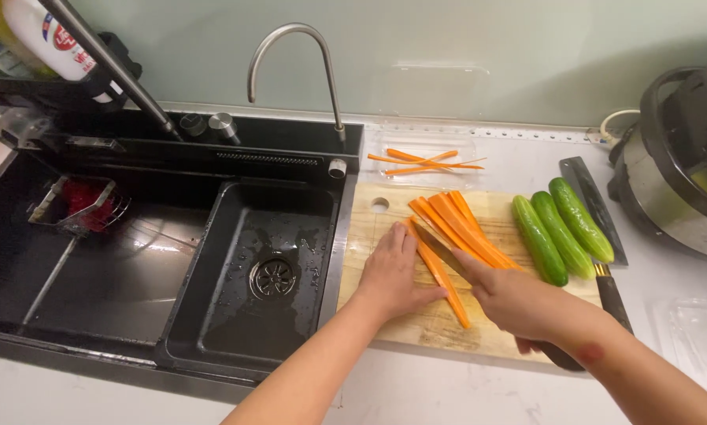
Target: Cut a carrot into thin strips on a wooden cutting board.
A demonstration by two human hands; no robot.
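Note:
A wooden cutting board [440, 319] lies on the counter right of the sink. Long carrot strips [456, 224] lie on it in a fanned pile. My left hand [390, 274] presses flat on the board, fingers against the leftmost carrot strip. My right hand [519, 299] grips a knife handle; the knife blade [442, 250] runs diagonally along a carrot strip between my hands. Three cucumbers [562, 227] lie side by side on the board's right end.
A black sink [235, 315] with a drain fills the left; a curved tap [290, 59] rises behind it. A clear tray [424, 149] with thin carrot peels sits behind the board. A second knife [597, 216] lies right of the cucumbers. A cooker pot [680, 173] stands far right.

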